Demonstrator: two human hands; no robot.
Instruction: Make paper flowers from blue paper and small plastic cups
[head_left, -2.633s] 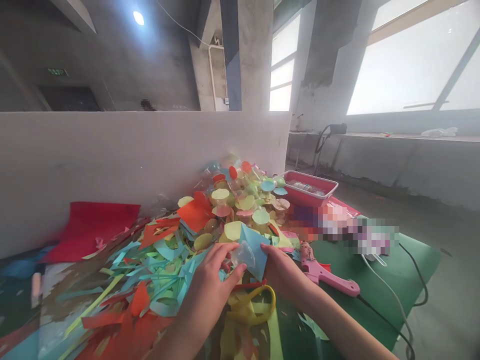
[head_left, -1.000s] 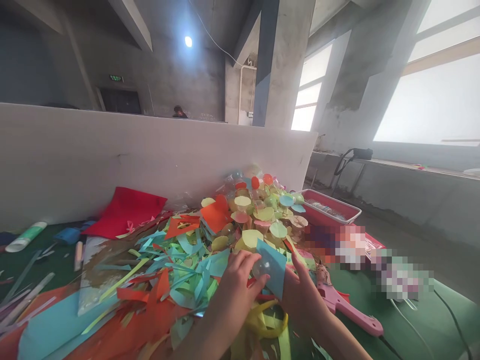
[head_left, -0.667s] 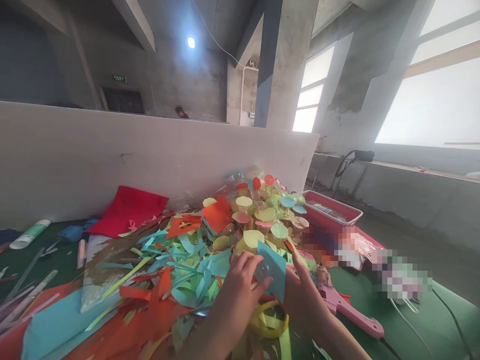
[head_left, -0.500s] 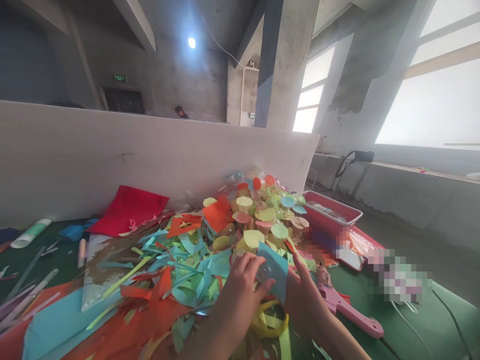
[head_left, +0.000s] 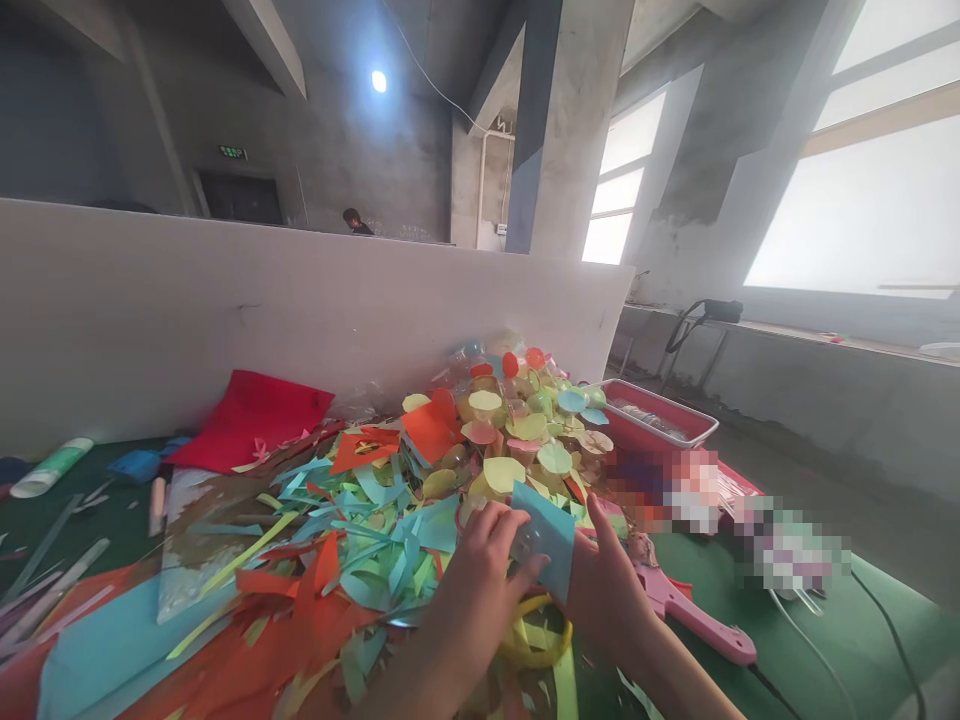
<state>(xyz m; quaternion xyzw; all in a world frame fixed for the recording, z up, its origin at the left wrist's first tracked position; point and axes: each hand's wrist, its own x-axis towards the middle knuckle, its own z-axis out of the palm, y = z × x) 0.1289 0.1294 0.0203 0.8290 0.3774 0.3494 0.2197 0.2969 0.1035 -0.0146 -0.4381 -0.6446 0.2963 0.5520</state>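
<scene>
My left hand (head_left: 487,565) is closed, with fingers and thumb around a small clear plastic cup-like piece (head_left: 527,541). That piece rests against a light blue paper sheet (head_left: 556,540). On the sheet's other side, my right hand (head_left: 609,585) grips its edge, fingers pointing up and partly hidden behind the paper. Just below both hands lies a yellow ring (head_left: 537,655), perhaps a tape roll. A pink glue gun (head_left: 701,620) rests to the right of my right hand. Beyond the fingers rises a pile of clear cups topped with coloured paper discs (head_left: 527,427).
Blue and green paper strips (head_left: 375,540) and orange scraps (head_left: 300,640) cover the green table's left and middle. A red tray (head_left: 660,420) stands at right. Red sheet (head_left: 255,420) lies by the white partition (head_left: 300,300). Cables (head_left: 889,625) run along the right. A person (head_left: 355,221) is beyond.
The whole view has shifted slightly left. Both hands keep nearly the same grip on the clear piece and the blue paper.
</scene>
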